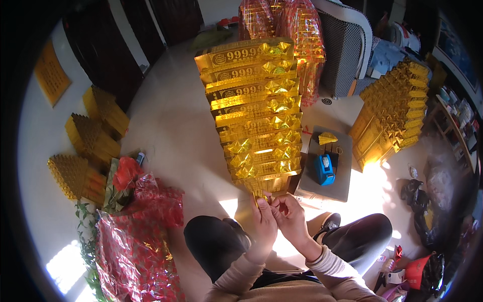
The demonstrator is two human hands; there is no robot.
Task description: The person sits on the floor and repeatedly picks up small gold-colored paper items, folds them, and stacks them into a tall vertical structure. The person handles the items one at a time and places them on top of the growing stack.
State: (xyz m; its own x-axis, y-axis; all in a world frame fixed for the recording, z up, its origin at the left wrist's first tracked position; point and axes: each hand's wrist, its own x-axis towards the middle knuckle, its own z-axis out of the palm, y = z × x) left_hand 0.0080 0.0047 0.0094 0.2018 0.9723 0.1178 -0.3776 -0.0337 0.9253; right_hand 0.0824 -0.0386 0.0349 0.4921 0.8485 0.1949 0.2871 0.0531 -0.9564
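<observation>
My left hand (265, 222) pinches a small folded piece of gold foil paper (259, 196) between thumb and fingers. Close against it, my right hand (293, 218) has its thumb and index finger together at the right edge of that piece; the exact contact is partly hidden by the fingers. Just beyond both hands rises a tall stack of gold foil paper tiers (253, 102), printed on their fronts. Crumpled gold foil ingot shapes (283, 104) sit along its right side, with several more at the lower left.
Right of the stack, a grey-topped box (341, 162) carries a blue tape dispenser (325, 171), a folded gold fan (327, 137) and a rubber band (339, 151). Finished-looking gold stacks (392, 109) stand right, others (90, 136) left. Red-patterned clear wrap (136, 249) lies lower left; a chair (347, 49) stands behind.
</observation>
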